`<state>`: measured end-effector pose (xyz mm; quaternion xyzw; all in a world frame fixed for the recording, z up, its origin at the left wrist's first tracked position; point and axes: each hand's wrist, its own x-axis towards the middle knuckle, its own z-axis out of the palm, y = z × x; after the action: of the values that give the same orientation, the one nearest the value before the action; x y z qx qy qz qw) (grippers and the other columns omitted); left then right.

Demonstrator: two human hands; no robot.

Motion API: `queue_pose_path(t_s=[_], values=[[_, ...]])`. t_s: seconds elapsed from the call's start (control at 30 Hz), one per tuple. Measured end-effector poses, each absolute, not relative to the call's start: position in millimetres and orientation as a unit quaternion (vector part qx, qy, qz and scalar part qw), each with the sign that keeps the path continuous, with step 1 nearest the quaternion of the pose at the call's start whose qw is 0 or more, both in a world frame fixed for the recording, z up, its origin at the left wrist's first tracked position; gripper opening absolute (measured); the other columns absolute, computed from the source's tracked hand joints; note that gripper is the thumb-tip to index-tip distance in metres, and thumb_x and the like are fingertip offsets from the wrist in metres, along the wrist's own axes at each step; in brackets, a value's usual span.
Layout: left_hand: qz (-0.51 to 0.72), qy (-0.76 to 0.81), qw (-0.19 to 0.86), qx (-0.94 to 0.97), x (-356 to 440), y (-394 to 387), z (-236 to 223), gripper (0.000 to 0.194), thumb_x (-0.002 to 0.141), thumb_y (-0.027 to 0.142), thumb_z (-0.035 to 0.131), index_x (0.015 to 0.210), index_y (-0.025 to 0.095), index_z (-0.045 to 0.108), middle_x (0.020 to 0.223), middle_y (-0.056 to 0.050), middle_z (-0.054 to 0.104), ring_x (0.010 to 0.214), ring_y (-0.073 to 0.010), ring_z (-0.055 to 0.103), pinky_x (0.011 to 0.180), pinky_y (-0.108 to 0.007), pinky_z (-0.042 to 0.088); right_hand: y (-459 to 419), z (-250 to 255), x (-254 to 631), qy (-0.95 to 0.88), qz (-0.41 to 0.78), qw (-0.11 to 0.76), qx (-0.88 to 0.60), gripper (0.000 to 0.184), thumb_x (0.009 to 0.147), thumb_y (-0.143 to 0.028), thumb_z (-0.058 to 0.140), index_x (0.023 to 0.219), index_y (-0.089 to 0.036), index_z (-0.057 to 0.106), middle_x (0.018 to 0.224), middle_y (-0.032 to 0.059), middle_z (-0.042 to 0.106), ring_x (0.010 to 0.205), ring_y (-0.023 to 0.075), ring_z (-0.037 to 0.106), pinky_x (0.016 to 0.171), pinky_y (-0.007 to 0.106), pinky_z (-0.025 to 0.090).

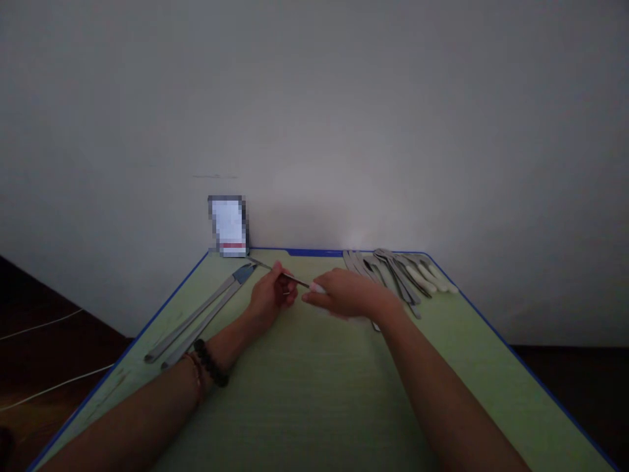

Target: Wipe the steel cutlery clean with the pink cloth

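Note:
Over the middle of the table, my left hand (275, 292) is closed around a slim metal piece of cutlery (298, 280). It slants down from upper left to lower right, and its kind is hard to make out in the dim light. My right hand (346, 293) grips a white cloth or tissue (318, 288) at the cutlery's right end, which the fingers partly hide. Left of my left hand lie two long metal pieces that look like table knives (196, 316), side by side. Just beyond my right hand is a group of metal cutlery (396, 275), including spoons.
Several white-handled utensils (435, 278) lie at the table's far right. A lit phone or tablet (230, 226) stands against the wall at the back left. The green table (295, 406) has a blue rim, and white cables (59, 387) run along the floor at left.

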<state>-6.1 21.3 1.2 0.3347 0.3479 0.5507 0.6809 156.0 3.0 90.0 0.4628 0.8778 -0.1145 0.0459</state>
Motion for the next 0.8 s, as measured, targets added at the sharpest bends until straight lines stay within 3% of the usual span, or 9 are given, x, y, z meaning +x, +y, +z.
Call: queue_pose_path(t_s=[0.2,0.47,0.6,0.7,0.8], values=[[0.57,0.318,0.699,0.291,-7,21,10,0.035,0.09,0.028,0.036,0.059,0.017,0.048,0.041,0.004,0.044,0.029,-0.0079,0.036,0.033,-0.018,0.025,-7,94,149,0.896,-0.073,0.041,0.437,0.041,0.091,-0.047,0.042,0.095,-0.015,0.068,0.092,0.0142,0.071,0.09,0.027,0.064,0.075,0.033,0.043],[0.582,0.324,0.685,0.294,-6,19,13,0.028,0.082,0.029,0.041,0.057,0.018,0.046,0.039,0.005,0.041,0.027,-0.0072,0.032,0.032,-0.017,0.02,-12,99,146,0.881,-0.105,0.047,0.459,0.033,0.085,-0.046,0.054,0.093,-0.018,0.067,0.088,0.0117,0.07,0.084,0.0256,0.063,0.07,0.031,0.041],[0.595,0.333,0.669,0.296,-8,22,13,0.023,0.079,0.029,0.043,0.058,0.019,0.044,0.04,0.007,0.039,0.029,-0.0067,0.03,0.032,-0.017,0.02,-13,114,153,0.869,-0.195,0.033,0.454,0.031,0.081,-0.05,0.059,0.083,-0.019,0.065,0.077,0.0057,0.068,0.07,0.0191,0.06,0.062,0.027,0.037],[0.605,0.338,0.653,0.305,-9,23,14,0.025,0.078,0.028,0.042,0.054,0.021,0.036,0.037,0.008,0.032,0.029,-0.0067,0.025,0.032,-0.018,0.019,-13,128,166,0.847,-0.272,-0.03,0.455,0.035,0.077,-0.054,0.061,0.079,-0.02,0.062,0.069,0.0008,0.064,0.061,0.0143,0.054,0.056,0.024,0.036],[0.589,0.348,0.647,0.336,-6,20,10,0.029,0.078,0.029,0.04,0.051,0.022,0.031,0.033,0.008,0.029,0.029,-0.0077,0.024,0.032,-0.019,0.017,-9,130,179,0.806,-0.303,-0.153,0.484,0.036,0.076,-0.054,0.062,0.083,-0.019,0.059,0.066,-0.0012,0.061,0.056,0.0119,0.05,0.052,0.023,0.035]])
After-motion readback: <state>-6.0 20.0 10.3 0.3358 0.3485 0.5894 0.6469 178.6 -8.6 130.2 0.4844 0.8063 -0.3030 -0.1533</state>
